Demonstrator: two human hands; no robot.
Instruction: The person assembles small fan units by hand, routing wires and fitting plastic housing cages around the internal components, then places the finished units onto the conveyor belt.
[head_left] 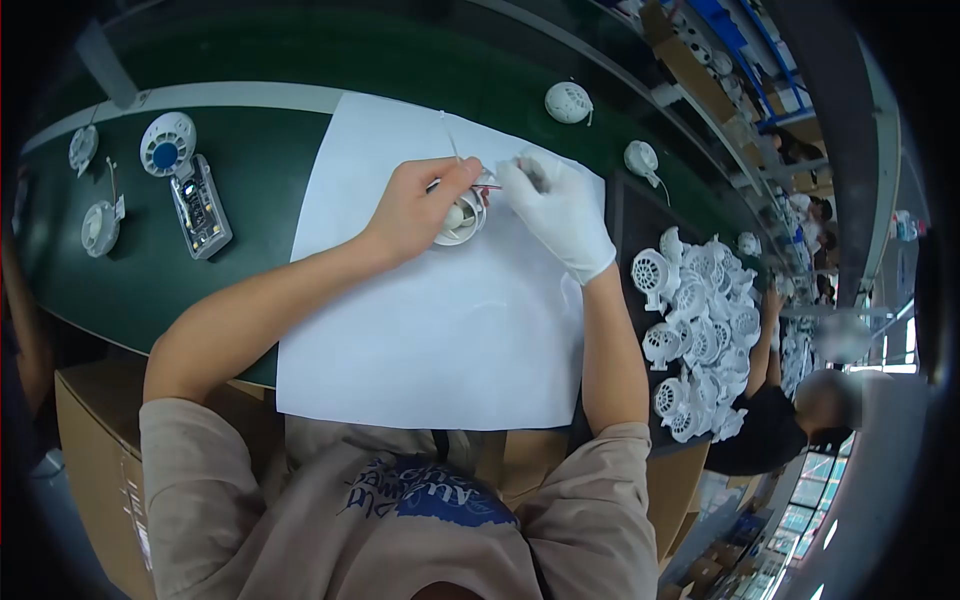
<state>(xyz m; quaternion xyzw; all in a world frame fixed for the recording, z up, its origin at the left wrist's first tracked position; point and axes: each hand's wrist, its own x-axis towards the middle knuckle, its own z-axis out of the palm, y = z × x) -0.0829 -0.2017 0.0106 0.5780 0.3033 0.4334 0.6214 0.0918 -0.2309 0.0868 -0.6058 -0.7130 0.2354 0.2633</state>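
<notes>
My bare left hand [415,208] is closed at the upper middle of the white sheet [430,340], its thumb and finger pinched on thin wires [487,187]. Just under its fingertips sits a round white housing [461,222] with a pale rounded part inside. To the right, my right hand [552,205] wears a white glove. Its fingers are bent together near the other end of the wires, and what they hold is too small to make out. A thin white strip [452,135] sticks up above my left fingers.
White vented parts [700,330] are piled at the right. Round white units lie at the back [569,102] and far left [100,228]. An opened device with a round head [200,205] lies left of the sheet. A co-worker [755,430] is at the far right.
</notes>
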